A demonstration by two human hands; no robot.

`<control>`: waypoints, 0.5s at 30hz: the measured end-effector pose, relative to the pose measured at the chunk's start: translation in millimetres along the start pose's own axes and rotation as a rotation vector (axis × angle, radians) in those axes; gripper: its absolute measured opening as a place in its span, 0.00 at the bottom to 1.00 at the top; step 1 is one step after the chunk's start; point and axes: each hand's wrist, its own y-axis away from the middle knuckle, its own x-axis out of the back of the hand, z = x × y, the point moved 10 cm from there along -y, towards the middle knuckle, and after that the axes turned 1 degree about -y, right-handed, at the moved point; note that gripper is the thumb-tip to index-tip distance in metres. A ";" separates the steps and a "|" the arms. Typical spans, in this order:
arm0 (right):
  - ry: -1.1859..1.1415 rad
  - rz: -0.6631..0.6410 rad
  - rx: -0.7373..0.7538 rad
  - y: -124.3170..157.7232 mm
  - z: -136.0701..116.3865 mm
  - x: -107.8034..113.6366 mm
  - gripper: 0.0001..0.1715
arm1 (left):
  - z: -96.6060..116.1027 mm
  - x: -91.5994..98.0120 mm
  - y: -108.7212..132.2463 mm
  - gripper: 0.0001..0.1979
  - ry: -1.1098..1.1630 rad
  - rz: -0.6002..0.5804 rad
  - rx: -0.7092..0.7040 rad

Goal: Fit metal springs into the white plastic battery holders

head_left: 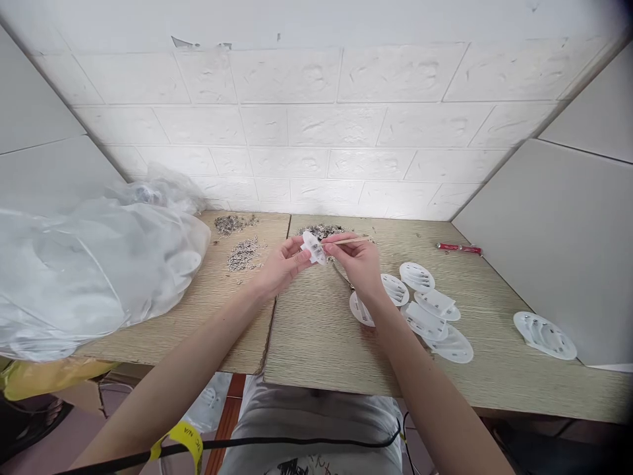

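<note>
A small white oval plastic part [313, 247] is held up over the table, pinched between the fingers and thumb of my left hand [287, 264]. My right hand [353, 260] grips a thin light-coloured stick [352, 240], whose left tip meets the face of the white part. Behind the hands lies a heap of small dark and silvery metal pieces [324, 230]. Under my right wrist a white oval part [361, 309] is partly hidden, beside a thin tool [341, 274] that I cannot make out fully.
Several white oval parts [417, 276] lie right of my right forearm, another [544, 335] at the far right. A red tool [459, 249] sits at the back right. Metal pieces [243, 254] lie left; a large plastic bag [99, 270] covers the left end. A wall [316, 125] stands behind.
</note>
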 end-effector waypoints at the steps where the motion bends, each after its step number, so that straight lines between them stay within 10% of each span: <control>1: 0.005 0.003 0.012 -0.1 -0.6 0.2 0.08 | 0.1 -0.4 0.0 0.20 0.004 -0.004 -0.003; 15: 0.024 0.128 0.005 2.6 3.6 8.7 0.11 | -2.3 3.4 -3.2 0.20 0.005 0.007 -0.034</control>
